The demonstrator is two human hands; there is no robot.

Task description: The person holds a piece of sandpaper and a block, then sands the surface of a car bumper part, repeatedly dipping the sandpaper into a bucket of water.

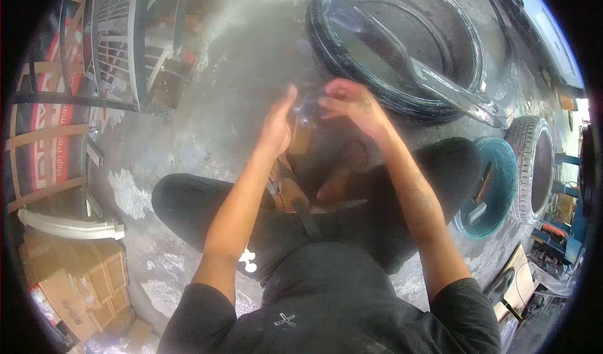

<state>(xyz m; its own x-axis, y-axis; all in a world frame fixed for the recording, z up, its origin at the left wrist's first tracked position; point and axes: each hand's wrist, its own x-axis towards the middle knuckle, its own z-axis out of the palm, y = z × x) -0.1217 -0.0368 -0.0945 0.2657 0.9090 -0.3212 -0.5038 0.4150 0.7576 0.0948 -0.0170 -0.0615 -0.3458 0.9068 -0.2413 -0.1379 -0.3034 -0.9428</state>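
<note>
Both bare hands are raised in front of my crossed legs, close to each other. A clear, bluish, blurred item spans the space between them, its kind unclear. My left hand is upright along its left side, thumb up, with the fingers partly hidden behind it. On the other side, my right hand has its fingers curled and pinched at the item's right edge, smeared by motion. Just below the item is a small tan, box-like piece. My bare feet rest on the floor underneath.
Ahead on the right, a large black tyre lies flat with a long dark trim piece across it. A teal tub and an upright tyre stand to my right. Metal racks and cardboard boxes line the left.
</note>
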